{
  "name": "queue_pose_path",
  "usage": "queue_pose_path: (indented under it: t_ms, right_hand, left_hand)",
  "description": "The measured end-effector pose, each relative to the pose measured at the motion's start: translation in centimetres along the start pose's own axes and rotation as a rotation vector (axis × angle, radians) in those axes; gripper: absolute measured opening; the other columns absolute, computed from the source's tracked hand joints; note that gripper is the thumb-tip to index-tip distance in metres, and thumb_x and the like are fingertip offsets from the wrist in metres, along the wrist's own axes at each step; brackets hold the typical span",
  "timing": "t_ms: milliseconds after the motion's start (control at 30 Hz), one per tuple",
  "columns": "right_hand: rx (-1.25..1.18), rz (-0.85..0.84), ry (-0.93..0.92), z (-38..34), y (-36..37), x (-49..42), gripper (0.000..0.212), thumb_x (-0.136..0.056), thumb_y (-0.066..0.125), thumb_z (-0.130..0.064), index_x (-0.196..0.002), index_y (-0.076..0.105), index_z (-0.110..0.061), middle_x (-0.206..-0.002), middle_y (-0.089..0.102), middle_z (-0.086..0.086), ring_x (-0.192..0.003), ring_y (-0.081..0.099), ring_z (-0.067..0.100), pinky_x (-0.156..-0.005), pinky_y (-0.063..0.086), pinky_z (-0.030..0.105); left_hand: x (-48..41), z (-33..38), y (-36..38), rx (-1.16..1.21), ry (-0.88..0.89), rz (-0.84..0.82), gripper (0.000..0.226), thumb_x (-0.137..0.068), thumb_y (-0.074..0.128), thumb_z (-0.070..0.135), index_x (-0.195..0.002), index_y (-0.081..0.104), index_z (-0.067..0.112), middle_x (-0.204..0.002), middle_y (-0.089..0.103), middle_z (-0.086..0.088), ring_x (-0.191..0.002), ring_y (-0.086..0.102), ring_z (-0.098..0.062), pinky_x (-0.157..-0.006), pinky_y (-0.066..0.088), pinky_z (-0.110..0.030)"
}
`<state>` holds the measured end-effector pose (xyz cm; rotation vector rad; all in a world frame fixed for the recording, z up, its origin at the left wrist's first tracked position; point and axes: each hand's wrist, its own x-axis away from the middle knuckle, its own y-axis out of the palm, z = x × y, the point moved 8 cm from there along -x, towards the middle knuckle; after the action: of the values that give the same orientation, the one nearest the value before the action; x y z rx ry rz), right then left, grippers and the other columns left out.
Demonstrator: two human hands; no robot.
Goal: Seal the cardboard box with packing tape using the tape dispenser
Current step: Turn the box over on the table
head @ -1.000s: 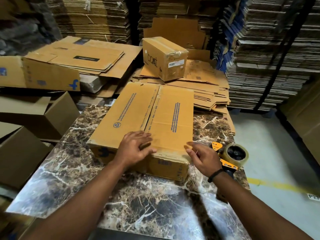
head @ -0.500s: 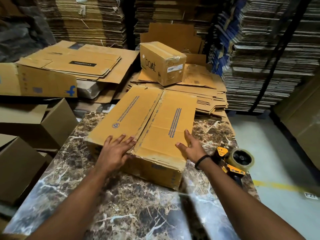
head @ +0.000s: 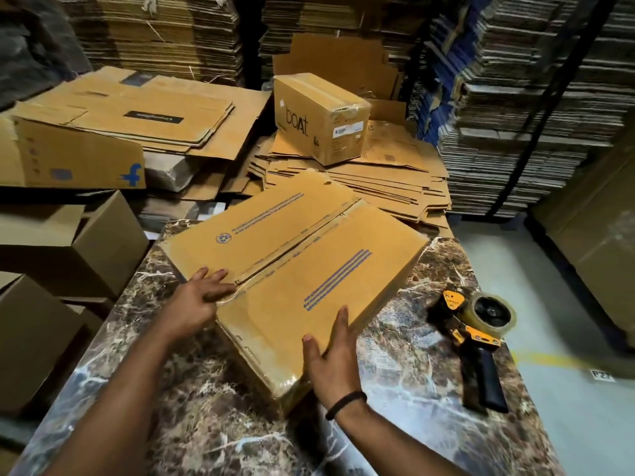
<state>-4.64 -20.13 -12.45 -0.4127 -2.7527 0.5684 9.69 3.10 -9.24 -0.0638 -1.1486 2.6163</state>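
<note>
A flat brown cardboard box (head: pixel 309 269) with blue print lies at an angle on the marble table (head: pixel 213 424), its two top flaps meeting at a centre seam. My left hand (head: pixel 196 300) presses with straight fingers on the near end of that seam. My right hand (head: pixel 331 359) lies flat against the box's near right corner, fingers extended. The yellow and black tape dispenser (head: pixel 477 334) with a clear tape roll rests on the table to the right of the box, untouched.
A taped "boat" box (head: pixel 319 115) sits on piles of flattened cartons (head: pixel 395 180) behind the table. Brown boxes (head: pixel 68 242) stand at the left. Tall stacks of flat cardboard (head: pixel 515 97) fill the back and right. Grey floor with a yellow line (head: pixel 549 359) lies at the right.
The box has been turned so its seam now runs diagonally. Both hands shifted with it, the right hand moving down to the near corner. The dispenser stayed on the table.
</note>
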Motion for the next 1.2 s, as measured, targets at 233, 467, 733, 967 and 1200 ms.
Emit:
queue_pose_path:
  t_ms: [233,467,733,967,1200]
  right_hand:
    - [0.432,0.327,-0.047,-1.9,-11.6,-11.6,0.078,-0.077,0.053,-0.07,-0.144,0.021,-0.047,-0.159,-0.005,0.011,-0.144,0.01,0.036,-0.111,0.015,0.066]
    - [0.564,0.157,0.134,0.1,-18.3,-19.6,0.102,-0.064,0.064,-0.075,-0.147,0.017,-0.04,-0.159,0.007,0.011,-0.143,0.013,0.04,-0.108,0.017,0.065]
    - [0.33,0.196,0.031,-1.8,-17.6,-18.1,0.076,-0.069,0.08,-0.044,-0.127,0.049,-0.006,-0.127,0.053,0.021,-0.116,0.05,0.037,-0.089,0.047,0.045]
    - [0.379,0.336,0.071,2.4,-16.5,-12.1,0.07,-0.063,0.072,-0.064,-0.107,0.052,-0.015,-0.11,0.053,0.021,-0.093,0.056,0.037,-0.07,0.05,0.041]
    - [0.491,0.165,0.049,1.0,-16.7,-13.3,0.1,-0.065,0.073,-0.064,-0.147,0.025,-0.031,-0.152,0.021,0.014,-0.134,0.031,0.041,-0.101,0.039,0.058]
  left_hand:
    - [3.8,5.8,3.1,-0.169,-0.026,0.383,0.045,-0.088,0.056,0.047,-0.13,0.05,0.032,-0.157,0.014,0.004,-0.144,0.001,-0.017,-0.104,-0.014,-0.062]
    - [3.3,5.0,6.5,-0.133,-0.101,0.274,0.069,-0.078,0.063,0.058,-0.138,0.043,0.031,-0.158,0.012,0.0,-0.144,0.0,-0.017,-0.108,0.023,-0.062]
    - [1.5,3.3,2.0,0.021,-0.005,0.272,0.064,-0.067,0.08,0.043,-0.125,0.058,0.029,-0.145,0.039,0.011,-0.14,0.022,-0.011,-0.11,0.03,-0.051]
    - [-1.4,0.0,-0.6,0.093,0.026,0.101,0.072,-0.062,0.082,0.039,-0.127,0.053,0.03,-0.146,0.033,0.016,-0.14,0.017,-0.004,-0.114,0.021,-0.053]
    - [-0.1,0.8,-1.4,-0.204,-0.05,0.343,0.075,-0.073,0.075,0.044,-0.138,0.042,0.027,-0.158,0.006,0.003,-0.145,-0.001,-0.019,-0.11,0.003,-0.056]
